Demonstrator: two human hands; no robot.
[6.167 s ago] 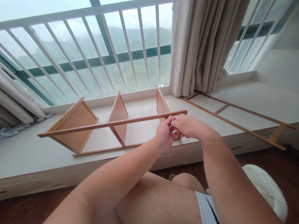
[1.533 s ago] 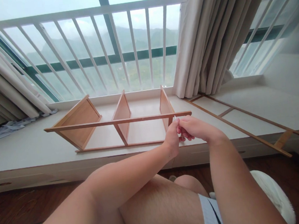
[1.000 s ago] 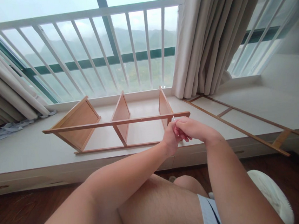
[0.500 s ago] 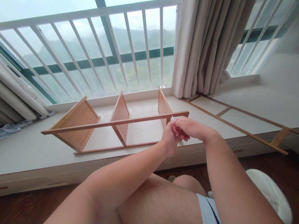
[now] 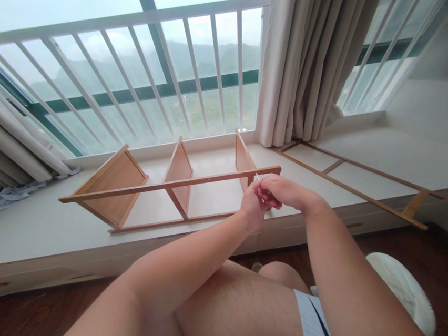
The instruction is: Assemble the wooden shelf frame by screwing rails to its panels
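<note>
A wooden shelf frame lies on its side on the white window ledge, with three panels standing between its two long rails. At its right end my left hand and my right hand meet, fingers closed and pressed together. Between them a thin metal rod sticks up towards the near rail; its lower part is hidden in my fingers, so its kind does not show. Both hands are just below that rail, close to the right panel.
A second wooden frame, ladder-like, leans over the ledge's front edge on the right. Behind stand a white railing and a grey curtain. A white rounded seat is at lower right.
The whole view has shifted very slightly to the left. My hands keep their closed grip at the frame's right end, with hardly any visible movement.
</note>
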